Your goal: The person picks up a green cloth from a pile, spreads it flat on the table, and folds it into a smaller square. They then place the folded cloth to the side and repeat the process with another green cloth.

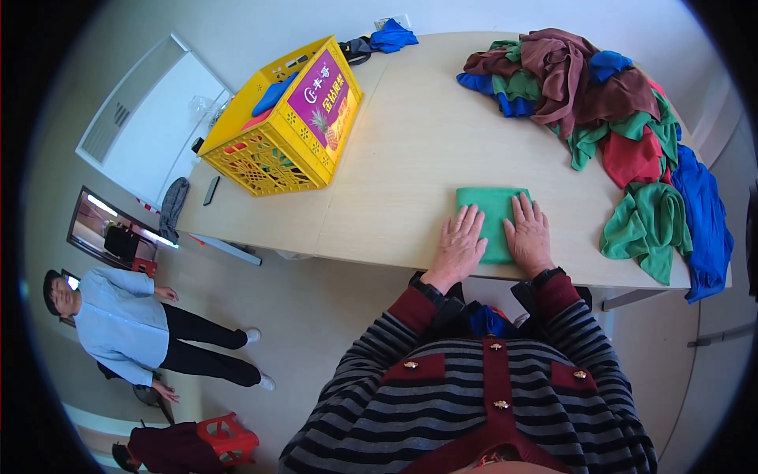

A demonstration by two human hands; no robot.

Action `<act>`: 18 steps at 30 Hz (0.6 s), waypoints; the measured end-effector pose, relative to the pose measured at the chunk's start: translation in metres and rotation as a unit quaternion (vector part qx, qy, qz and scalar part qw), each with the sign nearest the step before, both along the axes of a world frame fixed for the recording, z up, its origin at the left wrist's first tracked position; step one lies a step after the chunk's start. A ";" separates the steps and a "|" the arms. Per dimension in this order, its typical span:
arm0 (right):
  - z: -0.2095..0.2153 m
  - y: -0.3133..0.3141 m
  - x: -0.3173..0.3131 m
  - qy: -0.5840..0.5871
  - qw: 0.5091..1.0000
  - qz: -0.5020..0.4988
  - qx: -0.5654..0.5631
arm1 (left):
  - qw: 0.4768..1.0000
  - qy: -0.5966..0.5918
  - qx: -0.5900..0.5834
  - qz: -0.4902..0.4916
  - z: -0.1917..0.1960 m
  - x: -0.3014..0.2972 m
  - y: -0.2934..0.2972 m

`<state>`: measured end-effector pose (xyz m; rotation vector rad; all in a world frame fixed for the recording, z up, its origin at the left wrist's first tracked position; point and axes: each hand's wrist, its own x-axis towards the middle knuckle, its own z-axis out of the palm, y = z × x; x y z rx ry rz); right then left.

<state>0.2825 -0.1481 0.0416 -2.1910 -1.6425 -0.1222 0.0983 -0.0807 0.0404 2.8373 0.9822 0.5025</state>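
A green cloth (495,207), folded into a neat rectangle, lies flat at the near edge of the table. My left hand (459,244) rests palm down on its left side, fingers stretched out. On its right side lies my right hand (529,235), also flat with the fingers extended. Neither hand grips anything. To the right is a heap of crumpled cloths, with a brown cloth (557,75), a red cloth (634,156), a loose green cloth (649,225) and a blue cloth (705,221) hanging over the table's edge.
A yellow plastic crate (272,150) holding cloths stands on the table (403,142) at the left. Beside it is a dark phone (212,190). A small blue cloth (393,36) lies at the back. A person (126,316) stands at the left, near a red stool (227,438).
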 end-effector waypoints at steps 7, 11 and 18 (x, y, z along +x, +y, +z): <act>-0.002 0.000 -0.001 0.000 1.000 0.000 0.010 | 1.000 -0.004 0.004 0.006 -0.001 -0.001 -0.001; -0.003 0.002 0.001 0.002 1.000 0.000 0.019 | 1.000 -0.005 0.014 0.004 -0.001 0.000 0.000; 0.000 -0.002 0.001 0.003 1.000 -0.002 0.016 | 1.000 -0.008 0.014 0.002 -0.001 0.000 -0.001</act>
